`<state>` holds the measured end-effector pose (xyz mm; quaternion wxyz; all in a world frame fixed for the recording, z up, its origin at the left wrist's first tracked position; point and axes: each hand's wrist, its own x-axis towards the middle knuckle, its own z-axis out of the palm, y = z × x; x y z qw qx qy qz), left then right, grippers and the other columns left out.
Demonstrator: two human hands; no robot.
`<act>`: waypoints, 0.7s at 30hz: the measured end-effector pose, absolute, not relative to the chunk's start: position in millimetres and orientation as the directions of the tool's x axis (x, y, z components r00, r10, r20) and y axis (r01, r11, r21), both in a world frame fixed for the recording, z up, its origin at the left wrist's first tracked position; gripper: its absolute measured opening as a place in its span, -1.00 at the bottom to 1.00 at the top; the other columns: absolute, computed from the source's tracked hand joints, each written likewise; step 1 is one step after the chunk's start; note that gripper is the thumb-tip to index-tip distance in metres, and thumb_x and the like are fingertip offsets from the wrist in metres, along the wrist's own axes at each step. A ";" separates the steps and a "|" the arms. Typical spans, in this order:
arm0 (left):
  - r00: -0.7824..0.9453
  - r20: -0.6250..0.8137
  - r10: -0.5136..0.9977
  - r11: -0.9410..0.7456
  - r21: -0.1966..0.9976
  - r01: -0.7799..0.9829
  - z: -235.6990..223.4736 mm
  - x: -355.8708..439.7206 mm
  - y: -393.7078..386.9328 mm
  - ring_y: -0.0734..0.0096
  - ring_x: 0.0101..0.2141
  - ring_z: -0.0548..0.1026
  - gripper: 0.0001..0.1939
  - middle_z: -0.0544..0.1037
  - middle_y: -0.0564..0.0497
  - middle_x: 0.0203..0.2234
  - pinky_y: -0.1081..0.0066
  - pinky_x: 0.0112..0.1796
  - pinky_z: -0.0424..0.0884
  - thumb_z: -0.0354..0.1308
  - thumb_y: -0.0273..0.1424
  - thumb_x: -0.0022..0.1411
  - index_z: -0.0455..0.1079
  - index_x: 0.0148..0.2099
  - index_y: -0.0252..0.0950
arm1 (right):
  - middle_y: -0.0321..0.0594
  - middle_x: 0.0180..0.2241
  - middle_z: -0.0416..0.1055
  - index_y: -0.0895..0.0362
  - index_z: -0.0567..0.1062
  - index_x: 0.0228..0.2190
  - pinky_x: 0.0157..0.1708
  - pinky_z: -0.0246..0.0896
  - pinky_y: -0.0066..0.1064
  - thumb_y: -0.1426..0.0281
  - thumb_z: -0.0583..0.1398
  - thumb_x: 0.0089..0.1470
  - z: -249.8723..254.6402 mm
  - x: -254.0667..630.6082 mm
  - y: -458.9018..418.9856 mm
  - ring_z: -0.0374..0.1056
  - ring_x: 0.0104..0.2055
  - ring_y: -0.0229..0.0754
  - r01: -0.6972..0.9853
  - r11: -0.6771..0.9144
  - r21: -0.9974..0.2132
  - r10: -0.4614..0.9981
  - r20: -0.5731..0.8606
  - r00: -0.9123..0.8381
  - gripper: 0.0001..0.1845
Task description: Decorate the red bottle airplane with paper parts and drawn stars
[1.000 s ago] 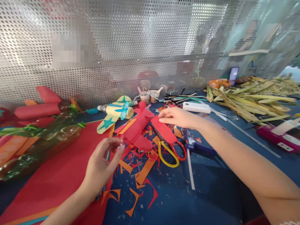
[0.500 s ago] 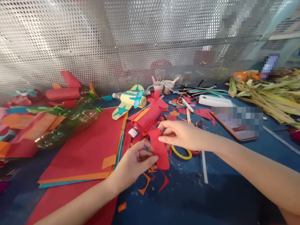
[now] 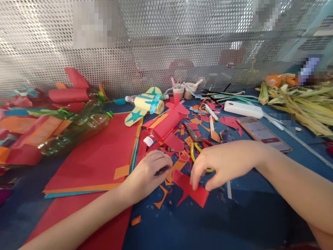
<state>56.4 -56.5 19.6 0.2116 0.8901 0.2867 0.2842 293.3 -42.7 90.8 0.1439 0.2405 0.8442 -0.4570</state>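
A round-ended red paper strip lies on the blue table. My right hand is over it, thumb and fingers apart, fingertips at the paper; whether they press on it I cannot tell. To its left, my left hand is loosely curved with a gap between thumb and fingers and nothing visible in it. Beyond both hands rests a red paper-wrapped bottle plane with a white cap and paper fins. Yellow-handled scissors lie among the scraps, their handles partly hidden by my right hand.
Red sheets are stacked on the left, near green plastic bottles. A yellow bottle plane with stars stands behind. At right are a white glue gun, a phone and dried husks. A perforated metal panel closes the back.
The red strip, held between both hands before, now lies on the table nearer me and to the right. My right hand came down with it; my left hand has let go.
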 end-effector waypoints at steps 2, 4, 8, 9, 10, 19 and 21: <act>0.650 0.401 0.645 -0.744 0.522 0.417 19.8 56.4 -58.2 0.35 -0.28 0.46 -0.85 0.54 -0.02 -0.36 0.33 -0.21 0.40 0.03 -0.56 0.24 0.40 -0.26 -0.27 | -0.13 -0.15 0.55 0.23 0.57 -0.12 -0.19 0.25 -0.49 0.51 0.19 0.07 94.4 296.7 -40.9 0.45 -0.15 -0.18 0.576 0.460 -0.676 0.240 -0.530 -0.814 -0.68; 0.638 0.399 0.658 -0.736 0.519 0.435 21.1 56.9 -61.1 0.35 -0.28 0.47 -0.86 0.53 -0.02 -0.36 0.34 -0.22 0.41 0.04 -0.54 0.26 0.41 -0.22 -0.27 | -0.12 -0.18 0.56 0.24 0.58 -0.12 -0.25 0.25 -0.49 0.51 0.19 0.08 96.2 297.4 -40.8 0.46 -0.20 -0.19 0.595 0.465 -0.655 0.219 -0.566 -0.795 -0.70; 0.708 0.331 0.624 -0.746 0.521 0.414 21.8 60.9 -70.8 0.32 -0.24 0.48 -0.86 0.55 -0.04 -0.32 0.33 -0.20 0.43 0.13 -0.42 0.24 0.42 -0.14 -0.28 | -0.17 -0.20 0.54 0.18 0.58 -0.15 -0.32 0.23 -0.49 0.56 0.19 0.05 90.9 291.4 -45.0 0.44 -0.24 -0.19 0.574 0.502 -0.647 0.263 -0.519 -0.814 -0.70; 0.730 0.313 0.607 -0.752 0.523 0.401 21.0 62.3 -73.7 0.30 -0.22 0.48 -0.83 0.55 -0.06 -0.29 0.31 -0.18 0.43 0.13 -0.41 0.24 0.43 -0.11 -0.28 | -0.18 -0.21 0.53 0.16 0.58 -0.18 -0.33 0.23 -0.48 0.56 0.19 0.04 88.5 289.7 -45.9 0.43 -0.24 -0.19 0.569 0.518 -0.639 0.281 -0.501 -0.818 -0.71; 0.749 0.296 0.593 -0.755 0.527 0.390 19.9 63.8 -76.3 0.28 -0.19 0.47 -0.81 0.55 -0.07 -0.26 0.29 -0.15 0.43 0.13 -0.40 0.24 0.43 -0.09 -0.27 | -0.19 -0.22 0.52 0.15 0.58 -0.21 -0.34 0.22 -0.47 0.56 0.19 0.03 86.4 288.5 -46.4 0.42 -0.26 -0.19 0.566 0.529 -0.632 0.294 -0.489 -0.821 -0.74; 0.662 0.217 0.717 -0.594 0.688 0.417 17.7 67.4 -75.3 0.28 -0.15 0.50 -0.83 0.58 -0.04 -0.23 0.30 -0.09 0.44 0.14 -0.41 0.19 0.52 -0.17 -0.19 | -0.20 -0.28 0.53 0.17 0.52 -0.25 -0.31 0.22 -0.47 0.42 0.18 0.12 89.9 291.1 -39.3 0.43 -0.27 -0.21 0.643 0.466 -0.607 0.507 -0.412 -0.757 -0.84; 0.585 0.170 0.793 -0.480 0.766 0.428 20.8 65.6 -70.8 0.32 -0.22 0.53 -0.89 0.58 0.00 -0.27 0.36 -0.14 0.46 0.17 -0.39 0.16 0.52 -0.26 -0.18 | -0.17 -0.26 0.53 0.17 0.51 -0.19 -0.31 0.24 -0.45 0.28 0.20 0.12 87.7 289.5 -38.6 0.44 -0.26 -0.19 0.663 0.421 -0.619 0.594 -0.364 -0.717 -0.74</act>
